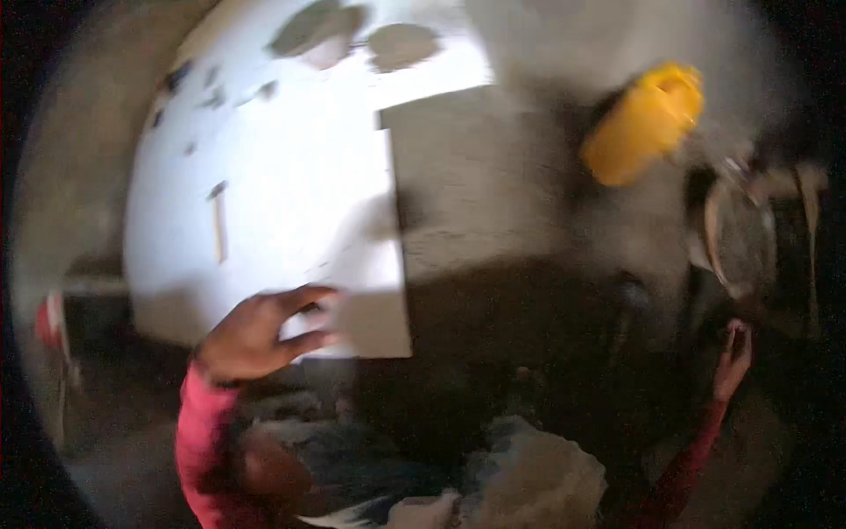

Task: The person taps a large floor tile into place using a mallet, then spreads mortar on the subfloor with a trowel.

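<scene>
My left hand (pixel 260 333), in a red sleeve, reaches over the near edge of a large white board (pixel 291 167). Its thumb and fingers are bent and apart, with a gap between them and nothing held. Farther up the board lies a hammer-like tool (pixel 218 222) with a light handle and a dark head. Out at the far right, my right hand (pixel 731 363) points toward a round, rimmed pan-like thing (pixel 745 234). Its fingertips are small, dim and blurred, so their grip does not show.
A yellow jerrycan-like container (pixel 639 128) lies tilted on the grey floor (pixel 493 176) at the right. Grey heaps (pixel 403 47) sit at the board's far end, with small dark pieces (pixel 211 97) at its left. A red item (pixel 50 322) is at the left rim.
</scene>
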Motion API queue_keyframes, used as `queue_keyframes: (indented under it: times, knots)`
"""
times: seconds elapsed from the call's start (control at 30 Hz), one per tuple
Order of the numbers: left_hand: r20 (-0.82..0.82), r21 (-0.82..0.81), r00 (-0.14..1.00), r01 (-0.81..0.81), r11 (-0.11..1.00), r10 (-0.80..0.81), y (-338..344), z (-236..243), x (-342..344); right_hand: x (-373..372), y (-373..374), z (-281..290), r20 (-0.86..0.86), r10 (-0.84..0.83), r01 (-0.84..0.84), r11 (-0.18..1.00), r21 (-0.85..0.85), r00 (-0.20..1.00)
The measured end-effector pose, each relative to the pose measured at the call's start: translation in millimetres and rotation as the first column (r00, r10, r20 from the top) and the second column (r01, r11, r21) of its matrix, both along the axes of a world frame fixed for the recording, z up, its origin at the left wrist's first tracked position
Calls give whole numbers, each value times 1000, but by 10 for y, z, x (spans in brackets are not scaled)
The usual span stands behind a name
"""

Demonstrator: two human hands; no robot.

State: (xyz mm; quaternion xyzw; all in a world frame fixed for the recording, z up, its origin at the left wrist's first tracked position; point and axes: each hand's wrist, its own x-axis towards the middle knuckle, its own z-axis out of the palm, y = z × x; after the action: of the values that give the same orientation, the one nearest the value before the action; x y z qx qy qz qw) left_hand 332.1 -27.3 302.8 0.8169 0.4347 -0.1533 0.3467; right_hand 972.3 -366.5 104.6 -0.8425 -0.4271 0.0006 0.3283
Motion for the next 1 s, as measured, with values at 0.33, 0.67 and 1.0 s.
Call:
queue_keyframes:
  times: [0.33,0.67,1.0]
  knots:
    - [-425,227,883,-109,968,199,409,-1240,-1442,-1439,2427,39,-226,448,-484,864,-141,865]
    - [-326,684,770,-208,699,548,2046,-3527,-4984,-2682,2495,1059,-149,392,-413,775,-478,908]
    - [298,665,631,-675,319,716,2054,-3094,-4234,-4165,3593,1012,-81,799,-706,474,-527,596]
